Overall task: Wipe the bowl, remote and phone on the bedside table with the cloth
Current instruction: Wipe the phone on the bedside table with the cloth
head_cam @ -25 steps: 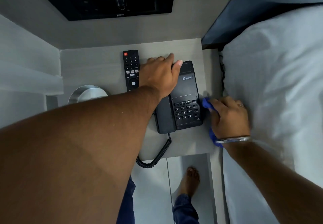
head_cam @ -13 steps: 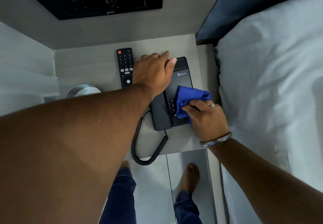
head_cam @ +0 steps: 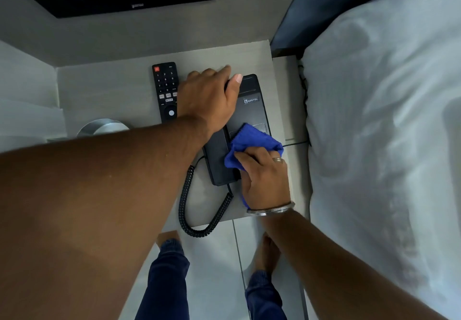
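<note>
On bedside table (head_cam: 104,90) | Beetel phone (head_cam: 252,110) | right hand (head_cam: 267,180) grip holds cloth (head_cam: 252,142) | left hand (head_cam: 207,97) grip on handset

You can read "BEETEL" in pale letters beside a small square logo on the black desk phone (head_cam: 250,110), toward the bedside table's (head_cam: 104,90) far right corner. On the TV remote (head_cam: 166,87) left of it, digits 1 to 9 and 0 show, plus a "NETFLIX" button
</note>
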`<state>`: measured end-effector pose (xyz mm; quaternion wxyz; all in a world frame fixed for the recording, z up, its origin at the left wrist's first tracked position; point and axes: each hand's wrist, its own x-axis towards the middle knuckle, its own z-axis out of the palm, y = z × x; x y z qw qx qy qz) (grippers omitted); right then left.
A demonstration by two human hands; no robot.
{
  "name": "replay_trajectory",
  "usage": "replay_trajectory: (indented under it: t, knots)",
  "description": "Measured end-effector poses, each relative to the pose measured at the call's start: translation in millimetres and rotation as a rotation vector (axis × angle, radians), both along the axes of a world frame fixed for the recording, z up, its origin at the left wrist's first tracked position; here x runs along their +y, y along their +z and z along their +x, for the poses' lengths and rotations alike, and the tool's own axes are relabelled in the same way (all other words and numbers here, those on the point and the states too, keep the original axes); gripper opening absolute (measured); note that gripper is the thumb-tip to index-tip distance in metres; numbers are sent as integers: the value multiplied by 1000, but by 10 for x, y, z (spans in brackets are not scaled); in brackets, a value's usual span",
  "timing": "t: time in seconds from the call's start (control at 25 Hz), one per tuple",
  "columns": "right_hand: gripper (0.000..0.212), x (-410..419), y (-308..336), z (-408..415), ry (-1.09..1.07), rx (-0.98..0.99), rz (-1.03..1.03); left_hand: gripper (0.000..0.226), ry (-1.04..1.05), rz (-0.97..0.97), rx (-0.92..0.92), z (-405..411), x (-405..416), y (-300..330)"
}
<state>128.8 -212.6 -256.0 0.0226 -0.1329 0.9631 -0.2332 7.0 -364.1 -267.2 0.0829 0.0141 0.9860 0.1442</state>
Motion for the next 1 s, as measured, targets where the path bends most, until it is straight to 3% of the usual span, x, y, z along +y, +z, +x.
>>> replay_trajectory:
  t: [0.12,0.16,0.32,0.48,0.76,1.0]
  knots:
    - [27,283,-47,-75,149,58,94,59,-26,8,-5,-10,-7,1]
    - [29,398,-57,-73,105,35,108,59,-28,12,0,-9,-6,10]
    - [34,580,-88,188,-399,-131,28,63,-4,33,36,-6,5,-8]
    - [39,199,-136,465,-181,-115,-103,63,-8,11,35,-16,24,-47]
    - [33,157,-273,368,-75,-20,-139,67,-6,25,53,-7,28,-37]
    - [37,295,-289,456,33,-158,-108,53,7,17,54,-3,35,-14]
